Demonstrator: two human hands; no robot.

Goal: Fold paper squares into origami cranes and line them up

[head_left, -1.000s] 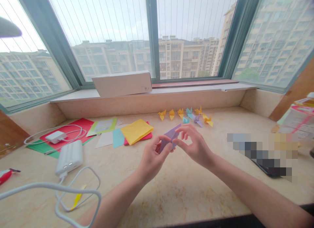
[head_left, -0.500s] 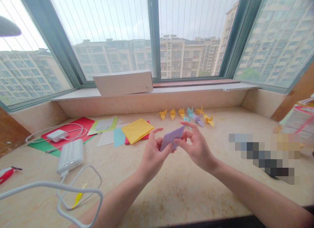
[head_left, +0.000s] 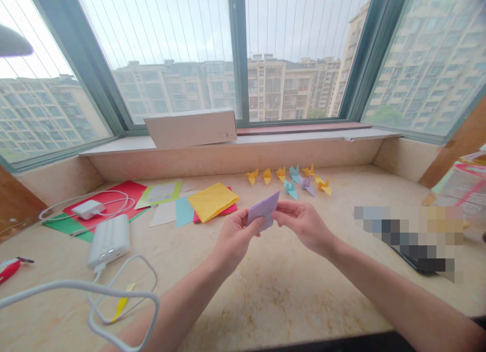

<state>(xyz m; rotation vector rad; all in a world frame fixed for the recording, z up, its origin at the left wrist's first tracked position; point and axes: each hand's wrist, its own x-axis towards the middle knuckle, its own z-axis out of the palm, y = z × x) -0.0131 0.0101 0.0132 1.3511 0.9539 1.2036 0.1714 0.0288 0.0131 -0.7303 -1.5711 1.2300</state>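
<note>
A folded piece of purple paper [head_left: 265, 209] is held up above the counter, tilted, between my two hands. My left hand [head_left: 237, 235] grips its left and lower side, thumb across the front face and fingers behind. At the right edge, the thumb and fingers of my right hand [head_left: 304, 223] pinch the paper. Behind it stand several small folded paper cranes: yellow ones [head_left: 267, 176], blue ones [head_left: 290, 189] and a purple one [head_left: 307, 185]. To the left of my hands lies a yellow sheet [head_left: 213, 202] over red and light blue paper.
A white power bank [head_left: 110, 240] with a looping cable [head_left: 125, 286] lies on the left, near red paper [head_left: 110, 203] and a charger [head_left: 88, 209]. A dark, partly blurred-out object [head_left: 421, 261] rests on the right. On the sill stands a white box [head_left: 192, 128].
My right hand's fingers have drawn together, with the raised index finger lowered to the paper's right edge. The left fingers have curled in behind the paper, which has shifted slightly left.
</note>
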